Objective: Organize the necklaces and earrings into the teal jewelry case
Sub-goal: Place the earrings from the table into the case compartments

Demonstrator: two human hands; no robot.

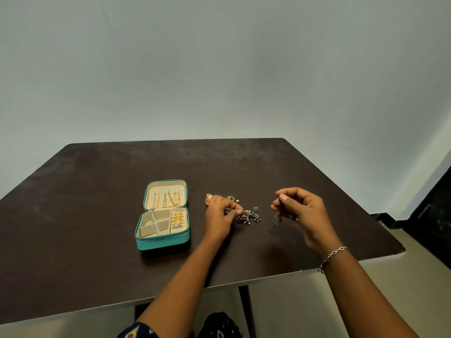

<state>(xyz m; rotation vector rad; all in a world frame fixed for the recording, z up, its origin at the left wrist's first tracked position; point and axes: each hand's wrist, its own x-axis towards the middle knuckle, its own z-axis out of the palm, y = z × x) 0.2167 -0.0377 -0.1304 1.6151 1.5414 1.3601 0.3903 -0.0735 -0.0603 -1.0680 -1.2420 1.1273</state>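
In the head view, the teal jewelry case [162,237] lies open on the dark worktop [97,215], to the left of both your hands. Its lid half, on the far side, carries gold necklaces [168,200] hung side by side. The base half, nearer you, holds gold rings [178,219] in its right-hand column (the divided compartments beside them are lined in beige).

Your left hand [219,215] is down at the worktop just right of the case. Its grip is narrow, with thumb and fingertips pinched on the left end of a silver earring cluster [251,215] that lies on the surface. Just beyond that hand lie gold earrings [211,198] and a green earring [233,198], apart from the case.

Your right hand [302,208] is raised well to the right of the cluster. Its grip is closed on the top of a dangling earring [278,217], which hangs straight down from the fingertips; whether its tip touches the worktop, you cannot tell. A bracelet [333,256] sits on that wrist.
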